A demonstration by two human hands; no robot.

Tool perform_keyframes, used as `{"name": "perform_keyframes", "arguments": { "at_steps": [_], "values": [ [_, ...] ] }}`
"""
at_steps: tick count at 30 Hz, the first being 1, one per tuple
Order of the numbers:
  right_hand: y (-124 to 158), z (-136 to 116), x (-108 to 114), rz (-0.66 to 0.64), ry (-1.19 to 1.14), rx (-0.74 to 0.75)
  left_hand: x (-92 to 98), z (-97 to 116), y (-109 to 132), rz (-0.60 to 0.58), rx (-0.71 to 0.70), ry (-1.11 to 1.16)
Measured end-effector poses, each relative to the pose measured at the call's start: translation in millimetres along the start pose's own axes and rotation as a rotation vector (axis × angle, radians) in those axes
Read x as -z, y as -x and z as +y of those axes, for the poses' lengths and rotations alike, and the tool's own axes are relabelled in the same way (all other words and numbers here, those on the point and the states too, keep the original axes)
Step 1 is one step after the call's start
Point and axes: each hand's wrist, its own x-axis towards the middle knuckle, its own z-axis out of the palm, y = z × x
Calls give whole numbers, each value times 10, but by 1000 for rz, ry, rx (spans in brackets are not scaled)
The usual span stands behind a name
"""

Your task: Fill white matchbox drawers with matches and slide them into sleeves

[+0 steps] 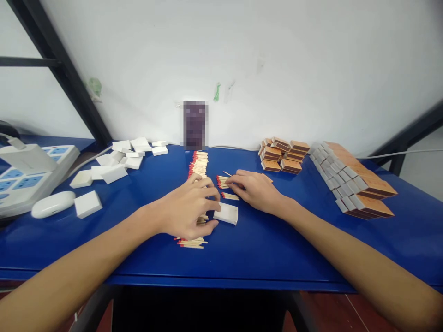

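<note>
My left hand (195,208) is spread over a long row of matches (199,162) with red heads, hiding its middle. Its fingertips reach the left end of a white matchbox tray (228,214); whether anything lies inside is hard to make out. To the right, my right hand (258,190) has its fingers extended, the tips touching a small bunch of matches (221,182). Just below that bunch lies a smaller group of matches (230,196), and a single match (227,174) sticks out above. Part of an orange matchbox sleeve (267,177) shows behind my right hand.
White matchbox trays (114,174) lie loosely at the left, near a white computer mouse (53,204) and a power strip (58,168). Orange matchboxes (290,159) are piled at the back right, with a larger stack (360,180) beyond. A blurred dark panel (195,124) stands against the wall.
</note>
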Motion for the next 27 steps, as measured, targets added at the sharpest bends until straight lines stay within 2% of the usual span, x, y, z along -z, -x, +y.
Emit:
{"name": "perform_keyframes", "arguments": {
  "at_steps": [27],
  "values": [
    [-17,-5,0,-18,-81,-4,0,10,0,11,3,-8]
  ]
}}
